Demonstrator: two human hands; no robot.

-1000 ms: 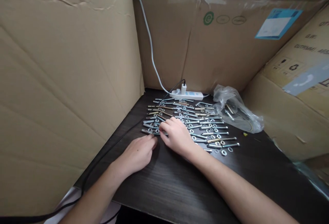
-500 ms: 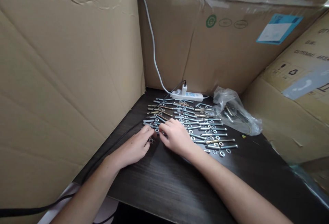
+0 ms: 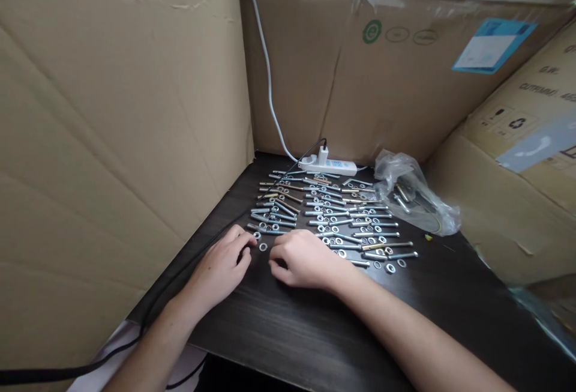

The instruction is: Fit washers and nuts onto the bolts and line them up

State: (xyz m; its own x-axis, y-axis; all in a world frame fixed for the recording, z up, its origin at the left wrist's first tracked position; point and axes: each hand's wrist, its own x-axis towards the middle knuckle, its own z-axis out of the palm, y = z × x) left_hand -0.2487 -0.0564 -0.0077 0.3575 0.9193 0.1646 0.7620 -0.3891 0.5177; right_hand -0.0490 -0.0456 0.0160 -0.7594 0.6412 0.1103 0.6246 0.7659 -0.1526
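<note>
My left hand (image 3: 225, 261) is at the lower left end of the rows of hardware, thumb and forefinger a little apart, with nothing visible between them. Its fingertips are beside a flat washer (image 3: 257, 235); another washer (image 3: 263, 247) lies on the table between my hands. My right hand (image 3: 303, 260) rests over the table with its fingers curled downward, and whatever is in them is hidden. Just beyond both hands lies a silvery bolt (image 3: 272, 232), part of the left group. To the right of my right hand, more bolts (image 3: 345, 247) with washers and nuts lie in rows.
A white power strip (image 3: 335, 167) with a plugged-in adapter stands behind the rows. A clear plastic bag (image 3: 418, 200) with some bolts inside lies at the right. Tall cardboard (image 3: 135, 110) encloses the dark table (image 3: 279, 332). A black cable (image 3: 198, 250) runs along the left.
Both hands have drawn back toward me from the left group, the left one also leftward. A bolt and washers there are now uncovered.
</note>
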